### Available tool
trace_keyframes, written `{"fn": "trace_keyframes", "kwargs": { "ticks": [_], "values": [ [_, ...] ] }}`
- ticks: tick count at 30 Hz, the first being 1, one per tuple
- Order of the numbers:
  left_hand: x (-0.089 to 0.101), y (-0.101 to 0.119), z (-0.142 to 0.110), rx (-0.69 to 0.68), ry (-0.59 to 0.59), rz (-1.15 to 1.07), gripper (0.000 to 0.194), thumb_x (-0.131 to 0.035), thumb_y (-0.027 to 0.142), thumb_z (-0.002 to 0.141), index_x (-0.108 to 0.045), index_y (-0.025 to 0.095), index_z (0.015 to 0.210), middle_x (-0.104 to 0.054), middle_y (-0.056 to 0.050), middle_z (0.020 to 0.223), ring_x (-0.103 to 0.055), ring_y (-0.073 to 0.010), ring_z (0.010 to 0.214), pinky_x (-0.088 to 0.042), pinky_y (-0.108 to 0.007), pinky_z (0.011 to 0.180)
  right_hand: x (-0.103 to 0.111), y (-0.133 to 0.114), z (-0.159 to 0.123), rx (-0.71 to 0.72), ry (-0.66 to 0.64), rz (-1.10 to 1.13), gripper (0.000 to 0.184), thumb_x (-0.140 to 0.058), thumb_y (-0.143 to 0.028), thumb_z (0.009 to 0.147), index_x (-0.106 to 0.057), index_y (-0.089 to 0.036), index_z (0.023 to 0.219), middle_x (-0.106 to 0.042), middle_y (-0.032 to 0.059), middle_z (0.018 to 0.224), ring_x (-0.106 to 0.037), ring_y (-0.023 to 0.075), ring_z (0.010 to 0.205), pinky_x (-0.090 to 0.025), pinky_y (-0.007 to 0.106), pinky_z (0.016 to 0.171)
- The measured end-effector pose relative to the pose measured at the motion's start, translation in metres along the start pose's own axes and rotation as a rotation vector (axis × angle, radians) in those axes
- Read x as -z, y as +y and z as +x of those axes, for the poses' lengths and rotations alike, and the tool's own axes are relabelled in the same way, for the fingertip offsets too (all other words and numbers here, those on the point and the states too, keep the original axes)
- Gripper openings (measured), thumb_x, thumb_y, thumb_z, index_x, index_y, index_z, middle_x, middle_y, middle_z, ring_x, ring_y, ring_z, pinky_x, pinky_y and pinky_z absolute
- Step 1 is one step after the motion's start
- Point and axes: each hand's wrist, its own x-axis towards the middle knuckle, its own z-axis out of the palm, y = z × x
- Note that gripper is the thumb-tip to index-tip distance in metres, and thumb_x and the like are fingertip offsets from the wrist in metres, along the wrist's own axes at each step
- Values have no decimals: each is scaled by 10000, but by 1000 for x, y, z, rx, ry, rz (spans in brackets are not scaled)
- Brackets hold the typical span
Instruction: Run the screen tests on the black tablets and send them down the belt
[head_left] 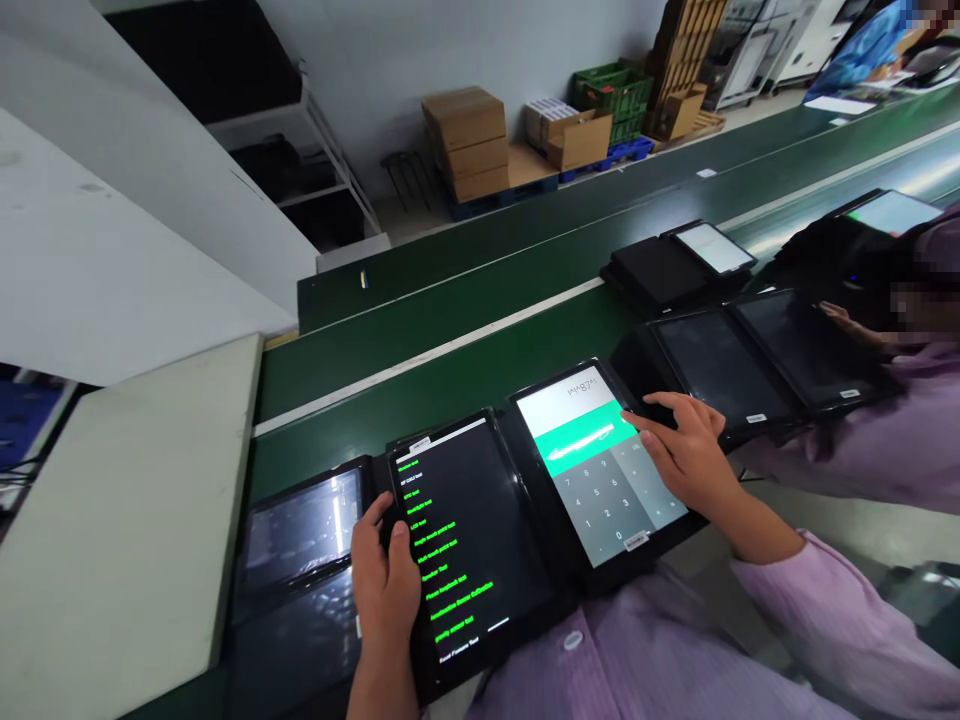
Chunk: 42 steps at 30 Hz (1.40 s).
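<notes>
My left hand (pixel 385 575) grips the left edge of a tablet (pixel 495 520), its thumb on the front rim. Green and white lines of test names run down that tablet's dark screen. Right beside it lies a second tablet (pixel 600 490) showing a calculator, with a white top, a green band and a grey number pad. Over the right edge of this one is my right hand (pixel 690 455), fingers apart and stretched out, the fingertips at the green band. Whether they press the glass I cannot tell. Both tablets lean at the near edge of the green bench.
Dark-screened tablets (pixel 304 530) lie at the left. More tablets (pixel 724 360) stand to the right, before a co-worker in a purple sleeve (pixel 832 440). A tablet with a lit screen (pixel 712 247) rests farther back on the green bench (pixel 450 320). Cardboard boxes (pixel 465 140) stand behind.
</notes>
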Motion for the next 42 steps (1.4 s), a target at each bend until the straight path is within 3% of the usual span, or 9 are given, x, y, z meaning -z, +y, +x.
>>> {"fn": "trace_keyframes", "kwargs": {
  "ticks": [14,18,23,29,35,42],
  "values": [
    [0,1,1,-33,9,20,392,-484,435,850,-619,223,1152,-666,-91,1169,-610,-279,1099,-488,-450,963,1,-16,9,128,-84,-21,397,-380,-266,1040,-759,-346,1124,-592,82,1257,-458,292,1234,-320,465,904],
    [0,2,1,-45,6,21,384,-478,421,854,-620,220,1148,-666,-96,1155,-606,-289,1115,-474,-473,994,4,-15,8,151,6,22,403,-372,-245,1039,-751,-321,1153,-579,90,1231,-486,268,1201,-333,441,904],
    [0,-1,1,-14,-2,16,412,-478,437,855,-611,213,1175,-670,-90,1170,-614,-279,1118,-482,-450,989,5,-4,-2,69,47,32,415,-356,-266,1042,-757,-304,1147,-576,93,1212,-526,260,1127,-353,436,894],
    [-1,-3,3,-57,-4,34,402,-476,419,852,-616,210,1166,-673,-94,1166,-615,-274,1115,-484,-437,987,6,-1,-7,43,6,42,427,-337,-300,1050,-751,-311,1156,-564,102,1214,-536,260,1108,-378,451,905],
    [-4,0,1,-66,-15,-2,379,-480,394,870,-607,206,1175,-665,-107,1186,-612,-273,1137,-479,-447,1013,2,-26,16,169,-79,-57,417,-330,-360,1060,-718,-318,1206,-534,123,1280,-461,292,1201,-376,460,908],
    [-7,-1,-3,-115,-26,-18,351,-475,337,901,-599,210,1204,-662,-106,1185,-615,-254,1137,-488,-434,1021,-21,-49,50,232,-182,-100,386,-389,-406,1041,-671,-314,1288,-536,127,1334,-414,312,1258,-341,501,976]
  ]
}}
